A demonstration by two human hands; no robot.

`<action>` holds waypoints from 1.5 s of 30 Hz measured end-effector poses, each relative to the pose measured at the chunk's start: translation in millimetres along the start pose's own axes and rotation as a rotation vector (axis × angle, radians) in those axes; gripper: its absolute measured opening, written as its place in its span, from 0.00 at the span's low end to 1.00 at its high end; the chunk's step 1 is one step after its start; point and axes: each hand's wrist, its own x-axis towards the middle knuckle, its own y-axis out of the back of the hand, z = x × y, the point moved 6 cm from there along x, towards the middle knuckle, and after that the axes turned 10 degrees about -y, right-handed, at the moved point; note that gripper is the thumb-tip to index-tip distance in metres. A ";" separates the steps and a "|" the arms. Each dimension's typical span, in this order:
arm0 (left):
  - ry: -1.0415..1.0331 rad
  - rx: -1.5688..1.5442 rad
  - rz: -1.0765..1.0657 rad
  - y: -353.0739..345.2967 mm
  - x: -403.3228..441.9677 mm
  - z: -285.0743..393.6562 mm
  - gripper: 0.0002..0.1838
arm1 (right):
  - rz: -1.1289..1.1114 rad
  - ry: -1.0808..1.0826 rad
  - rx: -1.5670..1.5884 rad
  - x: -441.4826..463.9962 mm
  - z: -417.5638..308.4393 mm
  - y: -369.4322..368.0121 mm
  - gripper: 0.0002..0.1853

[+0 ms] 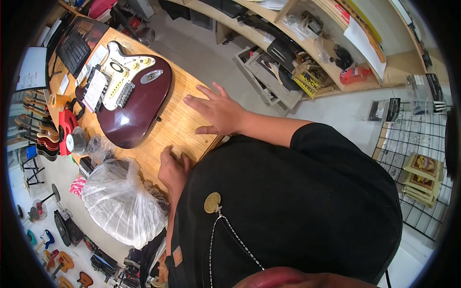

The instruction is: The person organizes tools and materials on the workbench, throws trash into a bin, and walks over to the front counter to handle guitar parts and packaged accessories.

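My right hand (218, 113) is open, its fingers spread over the edge of the wooden workbench (187, 84). My left hand (172, 168) rests at the near side of the bench, thumb apart from the slightly bent fingers, with nothing visible in it. Beyond both hands, apart from them, lies a dark red electric guitar body (129, 122), face up. It carries a pearly white pickguard (115, 84), a metal bridge (126, 94), knobs and an oval jack plate (152, 76). A white paper (96, 90) lies over the body's far left part, hiding what is under it.
A bulging clear plastic bag (122, 204) sits beside my left arm, near a small clear container (77, 141). A laptop (74, 50) stands at the bench's far end. Shelves (307, 43) with a drawer unit (269, 77) line the far side. Several guitars (43, 129) stand at the left.
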 end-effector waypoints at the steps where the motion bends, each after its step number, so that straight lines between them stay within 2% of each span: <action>1: 0.023 -0.019 -0.003 0.5 -0.7 -0.2 0.23 | 0.002 0.001 0.019 -0.7 -0.2 0.9 0.52; 3: 0.074 -0.056 -0.012 2.7 -1.3 0.9 0.24 | 0.031 -0.003 0.015 -1.0 0.2 2.4 0.52; 6: 0.004 -0.081 0.098 3.2 -3.2 -2.0 0.23 | 0.070 -0.018 0.019 -2.0 -4.1 6.8 0.54; 9: -0.101 0.147 -0.074 2.2 5.7 7.0 0.17 | 0.133 -0.010 0.061 -2.7 -2.6 8.4 0.55; 12: -0.058 0.082 -0.080 4.8 9.3 8.8 0.13 | 0.114 0.011 0.064 -3.5 -2.0 6.1 0.54; 16: -0.090 0.052 -0.034 2.4 10.0 7.0 0.17 | -0.059 0.000 0.000 6.8 -3.2 -0.1 0.53; 22: -0.003 -0.026 -0.013 1.4 6.2 1.2 0.22 | -0.068 -0.019 -0.039 8.2 -3.8 -4.3 0.53; 25: -0.006 -0.066 0.050 1.9 2.2 -1.3 0.22 | -0.012 -0.008 -0.021 7.3 -5.6 4.5 0.53; 28: -0.017 0.031 0.012 5.1 5.4 3.4 0.22 | 0.042 -0.014 0.013 5.3 -7.8 13.4 0.53; 29: -0.036 0.082 -0.068 5.3 8.0 6.3 0.21 | 0.059 -0.004 0.014 4.4 -8.0 15.1 0.52; 32: -0.076 0.088 -0.033 7.2 8.2 9.8 0.18 | 0.103 0.014 0.024 -0.4 -7.1 15.9 0.50; 34: -0.017 0.005 0.014 8.8 7.4 8.4 0.17 | 0.140 0.015 0.034 -1.8 -6.2 15.6 0.48; 35: 0.013 -0.038 0.036 9.1 7.0 6.7 0.16 | 0.092 0.017 0.018 -0.7 -5.8 10.7 0.48; 37: -0.064 0.027 0.007 5.8 6.8 5.2 0.17 | -0.011 0.016 -0.013 2.1 -4.1 1.4 0.47; 41: -0.096 0.063 -0.013 5.1 6.0 5.8 0.17 | -0.007 0.003 0.007 2.0 -3.3 4.0 0.46; 45: -0.005 0.013 0.048 8.3 7.1 7.9 0.15 | -0.034 -0.010 -0.001 3.1 -2.3 1.2 0.46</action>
